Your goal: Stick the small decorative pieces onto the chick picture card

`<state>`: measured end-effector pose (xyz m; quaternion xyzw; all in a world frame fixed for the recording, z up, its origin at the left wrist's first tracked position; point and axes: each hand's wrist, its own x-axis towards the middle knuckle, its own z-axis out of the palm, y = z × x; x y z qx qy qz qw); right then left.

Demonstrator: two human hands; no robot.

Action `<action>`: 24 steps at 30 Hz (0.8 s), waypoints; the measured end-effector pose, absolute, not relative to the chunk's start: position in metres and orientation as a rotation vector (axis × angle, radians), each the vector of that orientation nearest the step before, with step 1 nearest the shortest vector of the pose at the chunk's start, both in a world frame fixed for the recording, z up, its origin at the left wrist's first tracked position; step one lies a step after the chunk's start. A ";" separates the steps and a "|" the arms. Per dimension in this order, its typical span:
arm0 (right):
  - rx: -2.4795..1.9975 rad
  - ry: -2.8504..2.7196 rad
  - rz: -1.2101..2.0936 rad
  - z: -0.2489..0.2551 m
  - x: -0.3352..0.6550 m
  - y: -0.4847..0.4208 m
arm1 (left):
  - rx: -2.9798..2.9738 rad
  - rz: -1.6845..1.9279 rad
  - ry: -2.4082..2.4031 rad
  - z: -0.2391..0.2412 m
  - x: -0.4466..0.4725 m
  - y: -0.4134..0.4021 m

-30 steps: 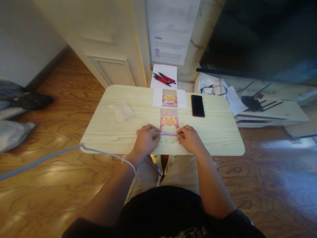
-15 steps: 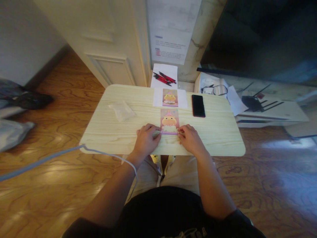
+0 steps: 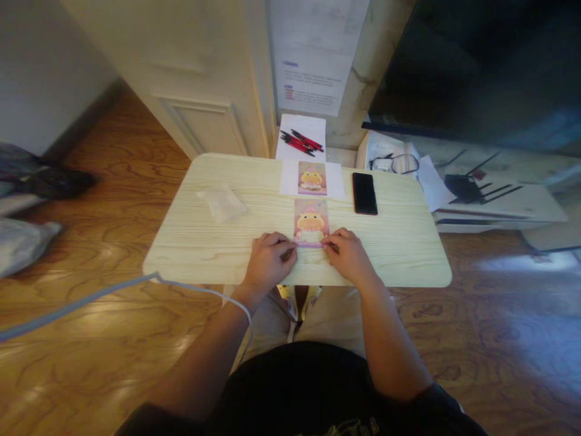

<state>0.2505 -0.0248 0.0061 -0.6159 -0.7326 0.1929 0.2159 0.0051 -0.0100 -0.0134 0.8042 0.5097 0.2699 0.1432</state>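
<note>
A picture card [image 3: 311, 219] with a yellow cartoon figure lies flat on the pale wooden table [image 3: 399, 254], straight in front of me. My left hand [image 3: 269, 261] rests at the card's near left corner, fingers curled and pinched on its edge. At the near right corner, the fingers of my right hand [image 3: 348, 255] are pinched on the edge in the same way. A thin purple band along the card's near edge is mostly hidden between my fingertips.
A second, matching card [image 3: 311, 178] lies on a white sheet further back, with a black phone [image 3: 364, 193] to its right and a crumpled clear bag [image 3: 222, 202] at the left. Red and black pens [image 3: 300, 142] lie behind the table. A grey cable [image 3: 91, 297] runs past my left wrist.
My hands have drawn closer together at the card's near edge. The purple strip that showed stretched between them is now almost covered by my fingers.
</note>
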 end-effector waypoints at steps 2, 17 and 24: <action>-1.708 -2.028 0.525 0.006 0.250 -0.025 | 2.330 0.782 1.471 -0.014 0.005 -0.011; -1.677 -1.982 0.510 0.006 0.248 -0.026 | 2.563 0.645 1.366 -0.006 0.012 -0.020; -1.680 -1.997 0.505 0.006 0.249 -0.026 | 2.568 0.626 1.395 -0.004 0.013 -0.021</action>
